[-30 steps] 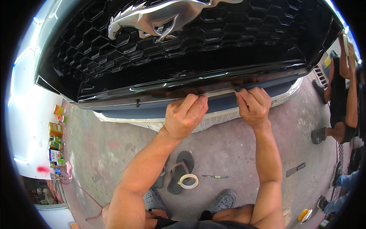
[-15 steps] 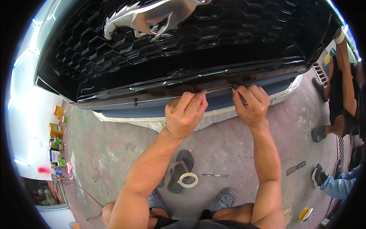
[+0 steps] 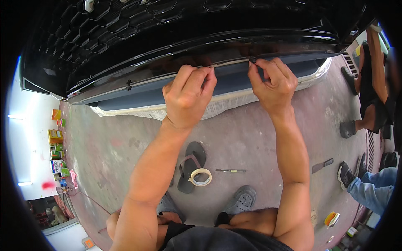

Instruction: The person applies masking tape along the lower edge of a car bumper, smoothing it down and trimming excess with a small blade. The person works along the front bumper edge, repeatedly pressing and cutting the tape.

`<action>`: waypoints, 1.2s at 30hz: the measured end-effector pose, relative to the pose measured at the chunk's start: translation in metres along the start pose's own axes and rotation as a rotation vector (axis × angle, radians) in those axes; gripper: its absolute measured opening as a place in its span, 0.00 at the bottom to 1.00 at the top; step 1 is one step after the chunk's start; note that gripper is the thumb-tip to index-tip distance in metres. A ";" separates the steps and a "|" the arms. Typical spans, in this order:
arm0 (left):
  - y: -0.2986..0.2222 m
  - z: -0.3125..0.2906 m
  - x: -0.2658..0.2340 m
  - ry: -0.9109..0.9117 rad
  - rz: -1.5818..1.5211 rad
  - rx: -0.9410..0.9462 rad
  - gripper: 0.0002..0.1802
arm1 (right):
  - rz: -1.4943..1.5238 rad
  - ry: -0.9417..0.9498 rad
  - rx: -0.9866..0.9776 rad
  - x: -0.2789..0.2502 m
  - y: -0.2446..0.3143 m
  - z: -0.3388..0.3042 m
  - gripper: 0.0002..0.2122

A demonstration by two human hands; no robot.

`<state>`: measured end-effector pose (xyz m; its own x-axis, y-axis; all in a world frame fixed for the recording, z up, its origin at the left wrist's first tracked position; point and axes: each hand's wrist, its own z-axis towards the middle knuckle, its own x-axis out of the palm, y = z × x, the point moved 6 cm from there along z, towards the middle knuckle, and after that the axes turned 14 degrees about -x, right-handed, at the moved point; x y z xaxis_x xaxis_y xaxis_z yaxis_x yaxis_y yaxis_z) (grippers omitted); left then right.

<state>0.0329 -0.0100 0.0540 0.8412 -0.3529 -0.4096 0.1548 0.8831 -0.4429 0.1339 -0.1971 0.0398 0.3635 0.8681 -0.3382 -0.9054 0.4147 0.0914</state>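
A black car bumper (image 3: 159, 56) with a honeycomb grille fills the top. Along its lower edge runs a thin pale strip (image 3: 230, 63) that looks like masking tape. My left hand (image 3: 187, 93) is closed in a pinch on this strip, thumb and index finger together at the edge. To its right, my right hand (image 3: 275, 85) pinches at a small black clip (image 3: 253, 60) on the same edge; its fingertips partly hide how it is held. Farther left, another small black clip (image 3: 129, 85) sits on the edge, untouched.
Below the bumper is a grey lip (image 3: 144, 98) with pale masking (image 3: 234, 99). A tape roll (image 3: 201, 177) rests against a flip-flop (image 3: 191, 161), near a pen-like tool (image 3: 231, 170) and a scraper (image 3: 322, 165). Cans (image 3: 55, 137) line the left; people (image 3: 370, 94) are at right.
The view has shifted, so the bumper and both hands appear higher and the silver emblem is mostly out of the picture. Both hands keep their pinches at the bumper's edge.
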 end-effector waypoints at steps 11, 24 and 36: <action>0.005 -0.005 -0.020 -0.049 0.121 0.043 0.21 | -0.041 -0.019 -0.007 -0.015 -0.009 -0.004 0.11; 0.013 0.007 0.008 -0.311 0.339 0.332 0.48 | -0.038 -0.063 -0.047 0.009 -0.007 -0.005 0.23; 0.020 0.007 0.003 -0.153 0.403 0.390 0.52 | -0.115 -0.086 -0.190 -0.013 -0.020 -0.004 0.22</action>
<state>0.0419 0.0091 0.0495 0.9342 0.0582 -0.3521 -0.0386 0.9973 0.0625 0.1471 -0.2176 0.0385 0.4769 0.8414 -0.2542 -0.8789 0.4607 -0.1240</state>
